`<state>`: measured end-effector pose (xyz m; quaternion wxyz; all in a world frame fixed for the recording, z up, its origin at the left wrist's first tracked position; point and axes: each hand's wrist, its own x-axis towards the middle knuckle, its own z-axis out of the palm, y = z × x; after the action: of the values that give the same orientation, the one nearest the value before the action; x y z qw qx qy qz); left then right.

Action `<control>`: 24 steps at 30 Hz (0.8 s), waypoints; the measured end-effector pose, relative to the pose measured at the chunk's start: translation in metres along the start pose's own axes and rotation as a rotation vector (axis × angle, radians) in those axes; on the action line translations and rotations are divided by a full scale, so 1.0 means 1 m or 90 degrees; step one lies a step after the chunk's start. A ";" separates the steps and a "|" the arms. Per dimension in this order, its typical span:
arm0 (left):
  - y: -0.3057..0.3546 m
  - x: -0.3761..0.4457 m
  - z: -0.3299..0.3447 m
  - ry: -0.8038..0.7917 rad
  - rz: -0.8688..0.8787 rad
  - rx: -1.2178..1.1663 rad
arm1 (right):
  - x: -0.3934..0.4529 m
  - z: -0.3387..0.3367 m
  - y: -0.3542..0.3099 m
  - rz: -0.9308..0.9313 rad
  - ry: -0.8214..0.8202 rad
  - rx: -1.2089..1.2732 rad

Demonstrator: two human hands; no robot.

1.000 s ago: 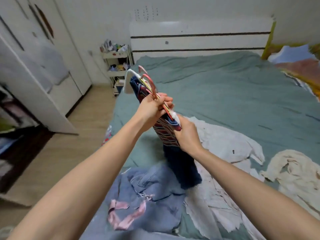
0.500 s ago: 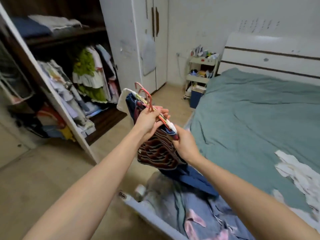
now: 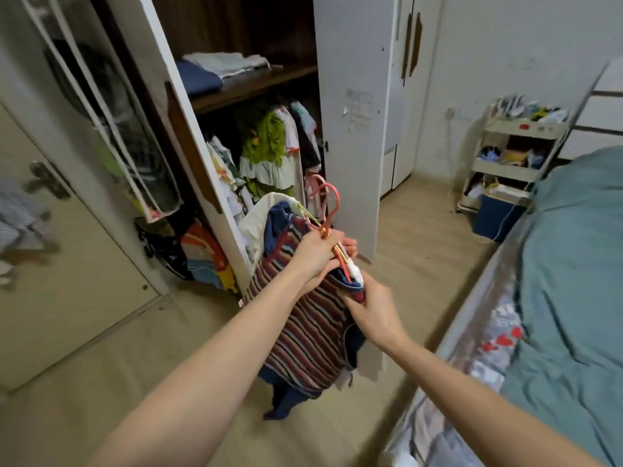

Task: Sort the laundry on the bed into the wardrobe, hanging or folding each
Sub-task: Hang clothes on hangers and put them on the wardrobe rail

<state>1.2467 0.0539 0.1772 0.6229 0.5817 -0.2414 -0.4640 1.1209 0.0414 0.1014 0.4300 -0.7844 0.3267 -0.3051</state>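
Here, left hand (image 3: 317,256) grips the hangers (image 3: 325,210); right hand (image 3: 372,306) pinches the striped garment (image 3: 310,335), arms outstretched.

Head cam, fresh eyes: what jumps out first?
Centre frame, the left hand and right hand grip a bunch of hangers carrying a striped garment. Behind them stands the open wardrobe, clothes hanging below a shelf of folded ones. The green-covered bed fills the right edge.

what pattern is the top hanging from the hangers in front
Horizontal stripes, dark red with navy and pale bands, on the striped top; only the head view shows it.
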 end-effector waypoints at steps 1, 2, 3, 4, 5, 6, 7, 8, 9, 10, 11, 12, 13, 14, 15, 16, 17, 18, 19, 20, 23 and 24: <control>0.002 0.014 -0.004 -0.003 -0.006 0.010 | 0.014 0.006 0.003 0.006 0.011 0.002; 0.005 0.031 -0.009 -0.005 -0.014 0.018 | 0.029 0.012 0.006 0.008 0.024 0.007; 0.008 0.050 -0.014 -0.009 -0.025 0.017 | 0.047 0.019 0.011 0.012 0.040 0.013; 0.013 0.072 -0.020 -0.015 -0.034 0.009 | 0.066 0.024 0.015 0.015 0.053 0.022; 0.019 0.095 -0.027 -0.021 -0.044 -0.011 | 0.087 0.027 0.019 0.018 0.057 0.029; 0.024 0.116 -0.035 -0.027 -0.053 -0.032 | 0.109 0.029 0.021 0.014 0.052 0.030; 0.030 0.136 -0.041 -0.036 -0.063 -0.054 | 0.129 0.030 0.022 0.006 0.048 0.025; 0.036 0.156 -0.046 -0.044 -0.072 -0.069 | 0.150 0.031 0.023 -0.002 0.039 0.018; 0.041 0.174 -0.052 -0.046 -0.080 -0.087 | 0.169 0.032 0.024 -0.005 0.025 0.007; 0.045 0.192 -0.058 -0.047 -0.086 -0.106 | 0.188 0.033 0.024 -0.005 0.012 0.001; 0.050 0.209 -0.063 -0.049 -0.093 -0.126 | 0.207 0.035 0.025 0.000 0.005 0.001; 0.053 0.227 -0.067 -0.054 -0.102 -0.141 | 0.225 0.035 0.026 0.004 0.004 -0.003; 0.056 0.245 -0.070 -0.062 -0.113 -0.159 | 0.244 0.035 0.028 0.005 0.007 -0.012; 0.059 0.264 -0.072 -0.068 -0.123 -0.175 | 0.262 0.035 0.030 0.012 0.009 -0.026; 0.062 0.283 -0.072 -0.072 -0.131 -0.191 | 0.281 0.036 0.033 0.018 0.012 -0.036; 0.066 0.304 -0.073 -0.074 -0.138 -0.203 | 0.298 0.037 0.036 0.023 0.014 -0.046; 0.070 0.325 -0.073 -0.079 -0.146 -0.213 | 0.317 0.039 0.040 0.027 0.020 -0.054; 0.074 0.345 -0.075 -0.084 -0.153 -0.221 | 0.336 0.041 0.045 0.032 0.034 -0.064; 0.077 0.367 -0.077 -0.088 -0.161 -0.233 | 0.356 0.044 0.051 0.039 0.049 -0.073; 0.079 0.389 -0.081 -0.091 -0.168 -0.245 | 0.376 0.046 0.057 0.044 0.059 -0.077; 0.088 0.450 -0.091 -0.098 -0.198 -0.285 | 0.441 0.052 0.073 0.058 0.074 -0.060; 0.092 0.469 -0.096 -0.099 -0.201 -0.295 | 0.461 0.054 0.077 0.057 0.074 -0.055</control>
<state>1.5669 -0.3108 0.1325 0.6390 0.4167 -0.0824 -0.6413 1.4193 -0.3223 0.1017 0.3896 -0.7677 0.3987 -0.3161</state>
